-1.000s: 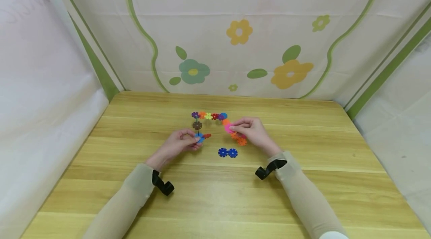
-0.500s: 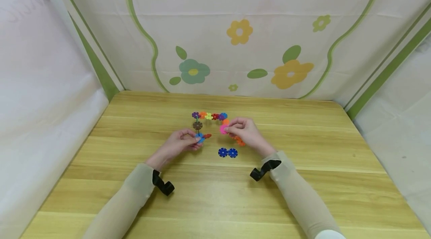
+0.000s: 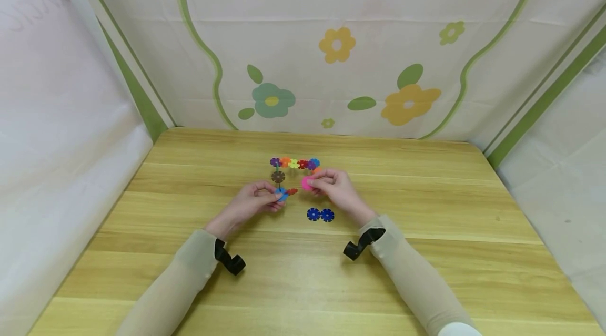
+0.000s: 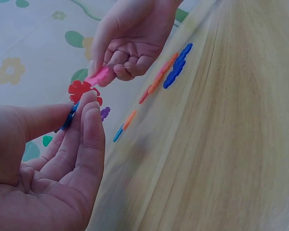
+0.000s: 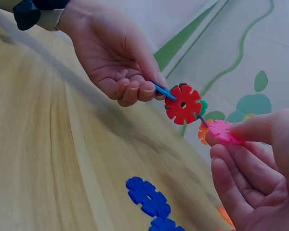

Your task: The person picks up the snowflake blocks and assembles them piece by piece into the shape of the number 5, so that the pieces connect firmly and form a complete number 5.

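My left hand (image 3: pixel 253 202) pinches a light blue notched snowflake disc (image 3: pixel 281 194) between thumb and fingers. A red disc (image 5: pixel 183 104) is slotted onto it and stands out toward the right. A brown disc (image 3: pixel 278 176) joins the blue one to a row of linked discs (image 3: pixel 294 163) behind, in purple, orange, yellow and red. In my right hand (image 3: pixel 338 191), thumb and fingers pinch a pink disc (image 5: pixel 222 131). Its edge is right by the red disc in the left wrist view (image 4: pixel 98 77). My right hand hides most of the orange discs (image 4: pixel 161 72) below it in the head view.
Two joined dark blue discs (image 3: pixel 320 214) lie on the wooden table (image 3: pixel 293 283) in front of the hands. Behind the table hangs a white cloth (image 3: pixel 293 52) printed with flowers, and similar cloth walls stand at both sides.
My right hand has moved left with the pink disc, away from over the orange discs and toward the red disc. The left hand has stayed in place with the blue disc.
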{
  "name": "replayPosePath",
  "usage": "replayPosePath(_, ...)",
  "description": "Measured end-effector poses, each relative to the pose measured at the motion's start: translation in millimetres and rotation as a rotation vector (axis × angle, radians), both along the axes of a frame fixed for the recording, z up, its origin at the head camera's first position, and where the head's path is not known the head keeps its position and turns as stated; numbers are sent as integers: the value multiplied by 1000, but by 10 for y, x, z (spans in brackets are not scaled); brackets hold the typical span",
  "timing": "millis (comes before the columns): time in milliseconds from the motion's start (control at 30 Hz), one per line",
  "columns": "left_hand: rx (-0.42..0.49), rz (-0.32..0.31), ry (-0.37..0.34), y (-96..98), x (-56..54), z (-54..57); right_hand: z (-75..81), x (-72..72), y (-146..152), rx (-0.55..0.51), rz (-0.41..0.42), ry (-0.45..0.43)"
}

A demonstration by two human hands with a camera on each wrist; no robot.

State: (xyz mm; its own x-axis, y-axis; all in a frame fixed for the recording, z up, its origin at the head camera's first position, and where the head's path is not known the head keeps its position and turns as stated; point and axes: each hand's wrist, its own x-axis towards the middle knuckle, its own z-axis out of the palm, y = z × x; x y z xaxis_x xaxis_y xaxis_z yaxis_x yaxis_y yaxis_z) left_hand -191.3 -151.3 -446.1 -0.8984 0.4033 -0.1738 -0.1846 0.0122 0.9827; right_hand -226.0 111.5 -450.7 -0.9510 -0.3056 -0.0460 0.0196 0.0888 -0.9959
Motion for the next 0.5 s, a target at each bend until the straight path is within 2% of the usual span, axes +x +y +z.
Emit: replayPosePath(500,-11,4,-16,2,-6,-11,36,73,-113,-29,-66,-34)
